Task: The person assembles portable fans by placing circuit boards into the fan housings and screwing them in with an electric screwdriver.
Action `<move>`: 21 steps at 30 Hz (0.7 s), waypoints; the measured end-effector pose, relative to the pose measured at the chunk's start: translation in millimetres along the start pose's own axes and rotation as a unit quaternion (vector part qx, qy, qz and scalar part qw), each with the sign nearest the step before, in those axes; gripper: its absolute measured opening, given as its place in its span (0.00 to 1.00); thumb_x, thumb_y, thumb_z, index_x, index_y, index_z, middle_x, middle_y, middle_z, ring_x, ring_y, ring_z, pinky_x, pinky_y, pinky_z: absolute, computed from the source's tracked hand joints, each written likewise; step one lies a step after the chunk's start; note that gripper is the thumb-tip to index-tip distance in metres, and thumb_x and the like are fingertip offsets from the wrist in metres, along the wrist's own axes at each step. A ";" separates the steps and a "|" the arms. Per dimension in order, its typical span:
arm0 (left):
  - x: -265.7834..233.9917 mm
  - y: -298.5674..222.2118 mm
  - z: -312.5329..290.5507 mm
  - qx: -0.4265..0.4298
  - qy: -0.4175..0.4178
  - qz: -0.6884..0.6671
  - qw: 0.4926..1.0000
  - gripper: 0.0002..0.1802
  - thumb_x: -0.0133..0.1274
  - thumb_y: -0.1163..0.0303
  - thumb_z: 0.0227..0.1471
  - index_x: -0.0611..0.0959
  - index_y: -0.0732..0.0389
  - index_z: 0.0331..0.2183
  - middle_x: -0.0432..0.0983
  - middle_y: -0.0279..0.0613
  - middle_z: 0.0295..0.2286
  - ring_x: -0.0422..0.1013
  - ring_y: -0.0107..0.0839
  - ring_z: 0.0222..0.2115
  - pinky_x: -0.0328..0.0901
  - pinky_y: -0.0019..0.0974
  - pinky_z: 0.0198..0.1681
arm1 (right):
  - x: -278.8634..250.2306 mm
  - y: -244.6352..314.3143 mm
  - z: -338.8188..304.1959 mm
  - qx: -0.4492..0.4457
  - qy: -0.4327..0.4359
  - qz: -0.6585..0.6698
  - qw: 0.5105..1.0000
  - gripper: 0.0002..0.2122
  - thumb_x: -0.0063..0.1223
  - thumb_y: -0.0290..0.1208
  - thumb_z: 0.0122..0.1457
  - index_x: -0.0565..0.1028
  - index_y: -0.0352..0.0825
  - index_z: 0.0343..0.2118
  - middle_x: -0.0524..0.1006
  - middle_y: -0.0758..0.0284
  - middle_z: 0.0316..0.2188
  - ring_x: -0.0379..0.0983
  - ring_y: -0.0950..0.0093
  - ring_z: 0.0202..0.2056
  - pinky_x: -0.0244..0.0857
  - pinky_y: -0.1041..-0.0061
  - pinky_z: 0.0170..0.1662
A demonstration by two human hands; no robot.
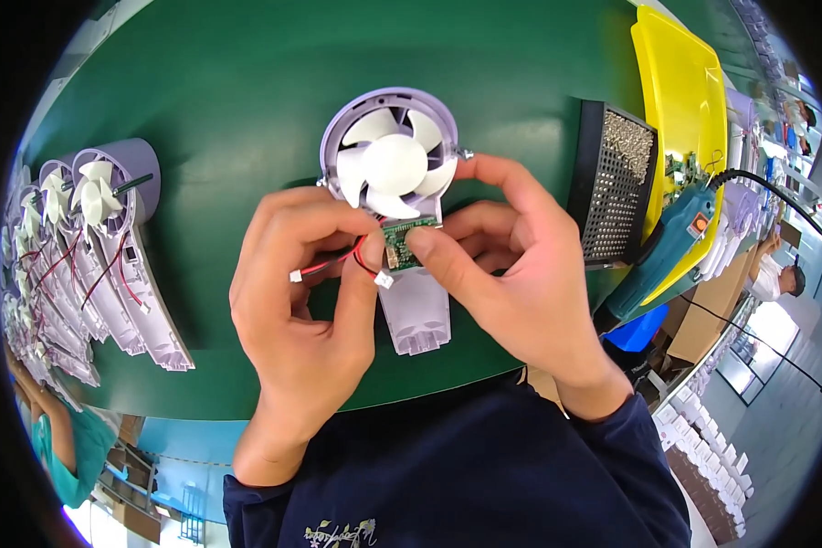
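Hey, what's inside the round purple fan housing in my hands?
Inside the round housing sits a white fan, its blades spread around a broad central hub. Gaps show between the blades, but whatever lies directly behind the hub is covered.

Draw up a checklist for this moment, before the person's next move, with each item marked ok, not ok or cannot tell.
1. Fan inside its round purple housing: ok.
2. Circuit board steadied: ok, the right hand has its thumb on it.
3. Board fully seated: cannot tell, fingers hide part of it.
4. Left hand gripping the red and black wires: cannot tell, though its fingers are right beside them.
5. Wire plugs connected: not ok, the two visible ends are loose.
6. Screws at hand: ok, in the black tray on the right.
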State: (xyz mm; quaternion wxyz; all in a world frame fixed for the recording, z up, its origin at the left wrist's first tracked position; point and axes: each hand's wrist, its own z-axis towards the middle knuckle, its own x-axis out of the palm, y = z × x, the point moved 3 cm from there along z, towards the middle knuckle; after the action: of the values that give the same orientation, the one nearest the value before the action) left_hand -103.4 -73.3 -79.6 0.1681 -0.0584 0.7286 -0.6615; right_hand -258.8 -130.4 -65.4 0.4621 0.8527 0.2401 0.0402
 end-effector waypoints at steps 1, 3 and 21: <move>-2.0 -1.6 0.2 -0.005 0.009 0.004 1.000 0.08 0.57 0.86 0.48 0.80 0.68 0.34 0.72 0.43 0.35 0.74 0.25 0.29 0.71 0.25 0.30 | 1.3 1.0 -2.5 -0.016 -0.012 -0.001 1.000 0.29 0.62 0.22 0.55 0.61 0.30 0.59 0.79 0.68 0.25 0.75 0.84 0.27 0.68 0.87 0.30; -1.7 -4.0 0.1 -0.004 0.010 0.001 1.000 0.08 0.57 0.87 0.48 0.80 0.68 0.34 0.72 0.43 0.35 0.74 0.26 0.30 0.72 0.26 0.31 | 2.0 0.2 -2.3 -0.044 -0.016 0.000 0.999 0.40 0.63 0.21 0.54 0.49 0.34 0.66 0.79 0.68 0.24 0.75 0.84 0.26 0.68 0.86 0.30; -0.3 -7.8 0.0 0.040 0.003 0.049 0.998 0.12 0.55 0.91 0.41 0.80 0.67 0.31 0.72 0.45 0.33 0.74 0.27 0.29 0.71 0.26 0.30 | -0.2 2.9 -2.6 -0.088 0.026 -0.082 0.992 0.43 0.58 0.20 0.57 0.40 0.32 0.69 0.80 0.63 0.28 0.78 0.78 0.29 0.73 0.78 0.34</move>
State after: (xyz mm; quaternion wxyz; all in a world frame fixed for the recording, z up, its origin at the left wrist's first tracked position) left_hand -104.1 -74.1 -71.8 0.2000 -0.0138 0.7039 -0.6814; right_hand -258.6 -129.8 -61.6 0.5308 0.7847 0.3170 0.0456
